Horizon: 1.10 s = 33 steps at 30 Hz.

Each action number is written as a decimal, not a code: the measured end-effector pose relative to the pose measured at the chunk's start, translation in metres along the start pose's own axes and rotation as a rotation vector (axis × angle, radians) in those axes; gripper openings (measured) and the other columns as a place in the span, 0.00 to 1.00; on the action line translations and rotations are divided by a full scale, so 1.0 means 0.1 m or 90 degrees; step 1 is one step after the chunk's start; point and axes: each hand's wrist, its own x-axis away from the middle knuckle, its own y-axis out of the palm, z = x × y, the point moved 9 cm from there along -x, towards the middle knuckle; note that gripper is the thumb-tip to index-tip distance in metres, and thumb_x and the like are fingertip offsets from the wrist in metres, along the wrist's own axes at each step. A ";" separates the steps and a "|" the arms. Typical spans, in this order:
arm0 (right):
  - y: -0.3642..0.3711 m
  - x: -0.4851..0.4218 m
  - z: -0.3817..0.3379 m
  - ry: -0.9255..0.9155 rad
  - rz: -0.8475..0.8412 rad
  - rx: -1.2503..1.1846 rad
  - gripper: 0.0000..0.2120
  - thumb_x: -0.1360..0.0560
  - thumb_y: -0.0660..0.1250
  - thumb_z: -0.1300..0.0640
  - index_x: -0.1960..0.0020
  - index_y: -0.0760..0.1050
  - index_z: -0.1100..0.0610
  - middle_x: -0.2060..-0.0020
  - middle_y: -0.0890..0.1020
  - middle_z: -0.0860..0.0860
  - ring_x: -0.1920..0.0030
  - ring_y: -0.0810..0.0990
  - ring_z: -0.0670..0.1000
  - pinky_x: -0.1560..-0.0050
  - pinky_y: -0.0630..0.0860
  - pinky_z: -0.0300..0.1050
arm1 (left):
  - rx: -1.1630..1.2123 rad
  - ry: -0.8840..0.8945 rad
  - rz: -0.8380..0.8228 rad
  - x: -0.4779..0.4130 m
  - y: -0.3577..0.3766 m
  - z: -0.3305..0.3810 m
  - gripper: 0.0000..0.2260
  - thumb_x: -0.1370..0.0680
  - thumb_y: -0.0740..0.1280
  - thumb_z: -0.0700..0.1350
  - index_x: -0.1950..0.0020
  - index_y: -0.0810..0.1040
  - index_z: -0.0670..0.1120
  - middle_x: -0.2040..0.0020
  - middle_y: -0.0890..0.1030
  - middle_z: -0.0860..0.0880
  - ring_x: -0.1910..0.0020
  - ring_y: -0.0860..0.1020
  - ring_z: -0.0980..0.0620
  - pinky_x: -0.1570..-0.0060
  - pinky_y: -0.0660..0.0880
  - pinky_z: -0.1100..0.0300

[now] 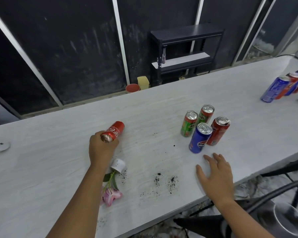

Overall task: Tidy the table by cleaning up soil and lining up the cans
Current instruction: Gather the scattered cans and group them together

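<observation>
Left hand (101, 148) wraps around a red Coca-Cola can (113, 131) lying sideways, base toward the camera, on the white table (58, 169). Right hand (215, 176) rests flat, fingers spread, holding nothing. Just beyond its fingertips stands a blue Pepsi can (200, 138), grouped with a red can (218, 131) and two green cans (189, 123). Soil (163, 182) lies scattered between the hands.
</observation>
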 end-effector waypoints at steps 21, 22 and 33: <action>-0.19 -0.01 -0.55 -0.072 -0.084 -0.427 0.31 0.28 0.75 0.30 0.29 0.72 0.36 0.35 0.77 0.35 0.33 0.78 0.41 0.37 0.74 0.36 | 0.227 0.220 -0.350 1.33 1.17 1.30 0.28 0.36 0.81 0.65 0.39 0.85 0.57 0.43 0.78 0.62 0.40 0.79 0.63 0.41 0.79 0.63; -0.18 -0.02 -0.60 -0.081 -0.101 -0.436 0.34 0.29 0.76 0.30 0.28 0.71 0.36 0.34 0.77 0.35 0.33 0.78 0.41 0.37 0.74 0.36 | 0.218 0.221 -0.362 1.38 1.23 1.30 0.27 0.35 0.81 0.65 0.39 0.85 0.58 0.43 0.78 0.62 0.40 0.79 0.63 0.40 0.79 0.61; -0.19 -0.02 -0.65 -0.065 -0.137 -0.542 0.30 0.29 0.81 0.41 0.30 0.75 0.33 0.38 0.84 0.35 0.39 0.84 0.40 0.41 0.81 0.35 | 0.240 0.240 -0.447 1.75 1.54 1.34 0.27 0.33 0.85 0.57 0.36 0.84 0.58 0.40 0.78 0.60 0.35 0.79 0.61 0.39 0.83 0.59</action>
